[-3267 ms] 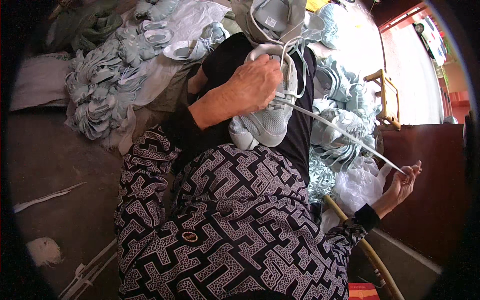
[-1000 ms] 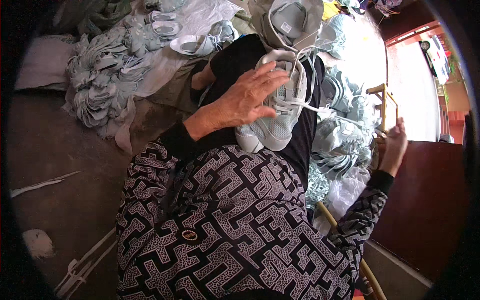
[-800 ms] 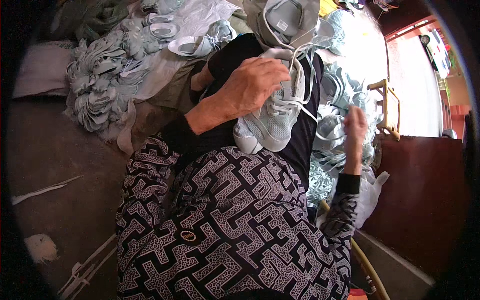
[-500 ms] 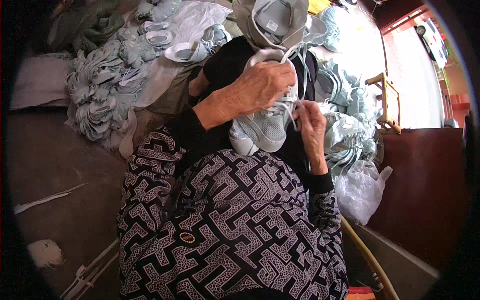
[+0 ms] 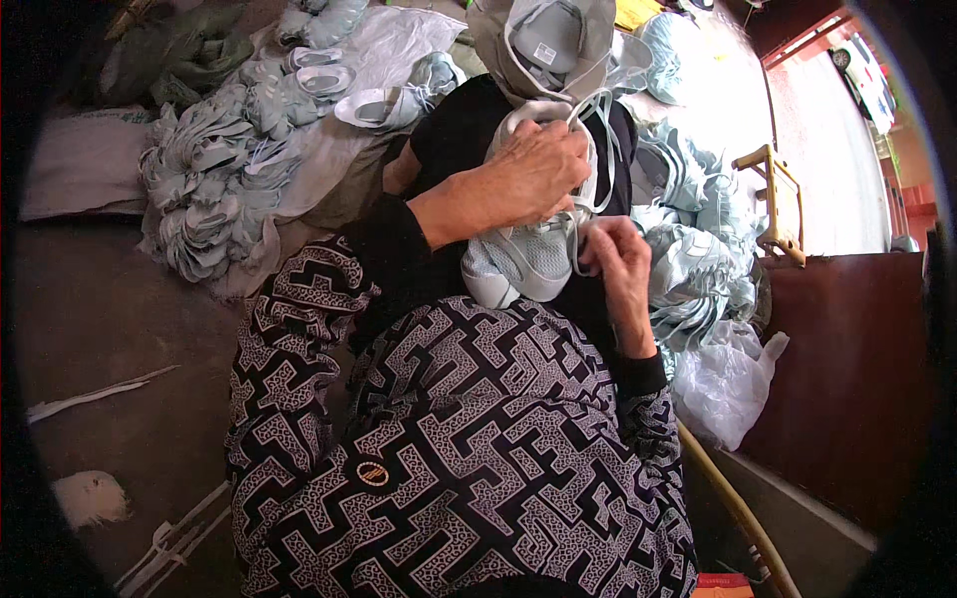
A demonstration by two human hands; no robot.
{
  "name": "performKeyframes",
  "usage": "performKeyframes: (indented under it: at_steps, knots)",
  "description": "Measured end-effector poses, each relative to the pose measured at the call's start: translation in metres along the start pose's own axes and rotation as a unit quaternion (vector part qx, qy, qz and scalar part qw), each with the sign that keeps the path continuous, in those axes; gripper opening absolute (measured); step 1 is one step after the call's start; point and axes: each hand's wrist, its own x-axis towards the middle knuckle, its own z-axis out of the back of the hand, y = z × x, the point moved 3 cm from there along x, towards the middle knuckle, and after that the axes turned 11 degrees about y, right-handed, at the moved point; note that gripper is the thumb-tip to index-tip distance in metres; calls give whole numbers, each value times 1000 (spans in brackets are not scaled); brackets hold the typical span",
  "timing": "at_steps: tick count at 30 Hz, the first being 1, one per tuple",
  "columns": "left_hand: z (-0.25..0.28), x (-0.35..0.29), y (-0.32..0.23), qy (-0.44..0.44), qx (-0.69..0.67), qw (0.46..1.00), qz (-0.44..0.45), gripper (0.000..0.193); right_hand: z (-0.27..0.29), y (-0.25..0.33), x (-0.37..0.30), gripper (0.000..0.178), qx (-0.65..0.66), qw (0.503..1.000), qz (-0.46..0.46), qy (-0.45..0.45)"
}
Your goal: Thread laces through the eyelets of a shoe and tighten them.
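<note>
A pale grey-blue mesh shoe upper point(image 5: 520, 261) lies on my lap, its toe end toward me. My left hand point(image 5: 528, 177) is closed over its tongue and eyelet area, the fingertips curled on the lacing and partly hidden. A light shoelace point(image 5: 606, 164) loops up on the right of the upper. Beside the toe's right edge, my right hand point(image 5: 620, 267) pinches a part of the lace between thumb and fingers. Just beyond the upper, a beige fabric bag or hat point(image 5: 483, 30) sits with a grey piece in it.
Stacks of similar uppers point(image 5: 204, 189) lie on white sheeting at the left, with more uppers point(image 5: 693, 269) at the right. A clear plastic bag point(image 5: 728, 384) rests near my right arm. A yellow bamboo-like frame point(image 5: 783, 204) stands farther right, by a dark red panel point(image 5: 847, 379).
My right hand has come down slightly along the upper's right side, drawing the lace lower. My left hand stays on the upper with a small shift of its fingers.
</note>
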Motion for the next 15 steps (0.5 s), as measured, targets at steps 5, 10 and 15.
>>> performKeyframes:
  at_steps: [5, 10, 15]
  knots:
    - [-12, -4, -1, -55, -44, 995, 69, 15, 2, 4, -2, 14, 125, 991, -45, -6]
    - [-19, -6, 3, -136, -99, 982, 90, 10, -6, 13, 3, 14, 53, 998, 15, 5]
    - [-19, -10, 7, -121, -137, 982, 47, 11, -4, 9, 8, 16, 75, 997, -20, -12]
